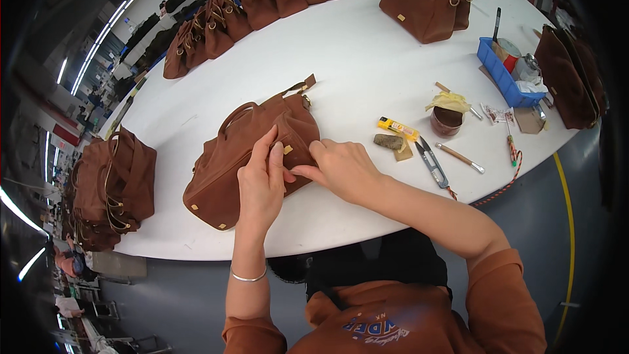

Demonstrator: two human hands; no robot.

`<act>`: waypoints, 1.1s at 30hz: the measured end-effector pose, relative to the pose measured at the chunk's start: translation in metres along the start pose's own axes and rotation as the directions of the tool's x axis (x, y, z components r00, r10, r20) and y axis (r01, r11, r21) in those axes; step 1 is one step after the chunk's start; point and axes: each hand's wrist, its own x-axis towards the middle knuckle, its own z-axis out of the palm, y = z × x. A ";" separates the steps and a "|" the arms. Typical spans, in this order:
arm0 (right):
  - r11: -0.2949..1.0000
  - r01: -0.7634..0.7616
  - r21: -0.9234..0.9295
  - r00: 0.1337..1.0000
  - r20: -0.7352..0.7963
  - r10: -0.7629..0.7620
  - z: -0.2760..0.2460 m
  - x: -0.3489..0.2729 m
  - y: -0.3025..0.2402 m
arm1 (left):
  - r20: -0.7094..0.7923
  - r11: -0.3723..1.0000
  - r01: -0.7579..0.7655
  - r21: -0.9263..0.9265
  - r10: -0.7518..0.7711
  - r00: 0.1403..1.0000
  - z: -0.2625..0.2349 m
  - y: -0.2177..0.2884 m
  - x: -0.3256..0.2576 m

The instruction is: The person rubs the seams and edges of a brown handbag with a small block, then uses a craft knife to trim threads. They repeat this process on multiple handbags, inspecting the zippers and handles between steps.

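A brown handbag lies tipped on its side on the white table, its base with small gold studs turned toward me. My left hand presses its fingers and thumb against the bag's near end, beside a small gold plate. On the right edge of the same end, my right hand pinches the brown material, its thumb pointing toward my left hand. The fingertips partly hide the spot they hold.
Brown bags stand at the left edge, with a row along the back. On the right lie thread snips, a yellow tube, a grey-brown block, a wooden-handled tool, a dark jar and a blue bin.
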 end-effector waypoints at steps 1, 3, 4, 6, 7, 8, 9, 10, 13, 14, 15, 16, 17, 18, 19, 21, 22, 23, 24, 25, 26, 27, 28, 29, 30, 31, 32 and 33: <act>1.000 -0.004 0.017 1.000 0.002 0.004 0.000 0.007 0.001 | -0.018 0.999 -0.009 -0.034 0.009 1.000 0.002 -0.001 0.000; 0.999 -0.016 0.033 0.999 0.044 0.015 0.001 0.019 0.000 | -0.061 0.995 -0.029 -0.099 0.023 0.998 0.006 -0.006 0.001; 0.999 -0.023 0.031 0.996 0.084 0.020 0.001 0.023 -0.001 | -0.061 0.994 -0.027 -0.110 0.020 0.998 0.005 -0.008 0.002; 0.999 -0.013 0.043 0.994 0.108 0.008 0.005 0.025 -0.001 | -0.057 0.991 -0.017 -0.134 0.010 0.998 0.005 -0.011 0.003; 0.998 0.004 0.058 0.996 0.093 -0.009 0.009 0.024 0.003 | -0.054 0.994 -0.004 -0.110 -0.002 0.999 0.005 -0.011 0.004; 0.997 0.021 0.073 0.997 0.077 -0.027 0.011 0.023 0.005 | -0.052 0.996 0.010 -0.087 -0.014 0.999 0.005 -0.010 0.007; 0.996 0.036 0.084 0.996 0.077 -0.042 0.011 0.021 0.005 | -0.047 0.998 0.023 -0.064 -0.026 0.999 0.005 -0.011 0.008; 0.994 0.051 0.096 0.995 0.076 -0.058 0.011 0.020 0.005 | -0.076 0.997 0.028 -0.068 -0.033 0.997 0.008 -0.007 0.008; 0.986 0.089 0.142 0.993 0.062 -0.098 0.014 0.018 0.007 | -0.081 0.998 0.042 0.056 -0.037 0.996 0.007 -0.002 0.012; 0.982 0.100 0.159 0.992 0.054 -0.110 0.015 0.017 0.008 | -0.065 0.996 0.051 0.078 -0.046 0.997 0.006 -0.001 0.014; 0.984 0.089 0.153 0.993 0.063 -0.100 0.014 0.015 0.007 | -0.062 0.994 0.059 0.093 -0.054 0.997 0.006 0.000 0.016; 0.986 0.078 0.147 0.994 0.071 -0.089 0.012 0.013 0.005 | -0.058 0.992 0.068 0.108 -0.062 0.996 0.007 0.001 0.017; 0.988 0.066 0.140 0.994 0.079 -0.078 0.009 0.013 0.004 | -0.055 0.989 0.076 0.124 -0.070 0.996 0.008 0.002 0.018; 0.987 0.040 0.157 0.996 0.076 -0.053 0.008 0.013 0.002 | -0.060 0.985 0.059 0.161 -0.050 0.997 0.009 0.003 0.017; 0.985 0.014 0.173 0.997 0.073 -0.027 0.007 0.014 -0.001 | -0.064 0.979 0.041 0.198 -0.029 0.998 0.010 0.005 0.016; 0.983 0.001 0.181 0.998 0.054 -0.011 0.011 0.017 -0.003 | -0.063 0.976 0.025 0.218 -0.011 0.998 0.012 0.005 0.015; 0.985 0.014 0.173 0.999 0.037 -0.021 0.017 0.017 -0.001 | -0.059 0.979 0.025 0.202 -0.014 0.998 0.013 0.004 0.015; 0.986 0.028 0.163 0.999 0.020 -0.032 0.020 0.017 0.000 | -0.055 0.982 0.026 0.186 -0.017 0.998 0.014 0.004 0.015; 0.989 0.053 0.137 0.998 0.023 -0.057 0.021 0.017 -0.001 | -0.028 0.987 0.032 0.159 -0.027 0.999 0.013 0.004 0.014; 0.991 0.078 0.110 0.996 0.026 -0.082 0.020 0.017 -0.003 | -0.001 0.991 0.037 0.131 -0.038 0.999 0.011 0.003 0.013; 0.991 0.104 0.082 0.994 0.029 -0.107 0.020 0.016 -0.004 | 0.026 0.994 0.044 0.104 -0.047 0.999 0.009 0.002 0.012; 0.989 0.126 0.075 0.992 0.016 -0.128 0.020 0.013 -0.004 | 0.033 0.997 0.059 0.052 -0.061 0.998 0.008 0.001 0.009; 0.987 0.148 0.068 0.989 0.002 -0.149 0.020 0.010 -0.004 | 0.040 0.997 0.074 0.001 -0.074 0.996 0.007 -0.001 0.005; 0.984 0.171 0.060 0.985 -0.012 -0.170 0.020 0.008 -0.003 | 0.048 0.995 0.090 -0.051 -0.087 0.995 0.006 -0.002 0.003; 0.982 0.174 0.067 0.984 0.017 -0.175 0.019 0.006 -0.004 | 0.045 0.990 0.109 -0.086 -0.105 0.993 0.005 -0.005 0.001; 0.981 0.177 0.075 0.982 0.046 -0.181 0.016 0.005 -0.005 | 0.042 0.984 0.127 -0.121 -0.123 0.992 0.003 -0.009 -0.001; 0.980 0.180 0.084 0.980 0.074 -0.187 0.013 0.003 -0.006 | 0.039 0.977 0.146 -0.157 -0.142 0.989 0.002 -0.012 -0.002; 0.980 0.163 0.111 0.979 0.103 -0.175 0.007 0.001 -0.007 | 0.029 0.974 0.128 -0.184 -0.125 0.992 0.002 -0.014 -0.004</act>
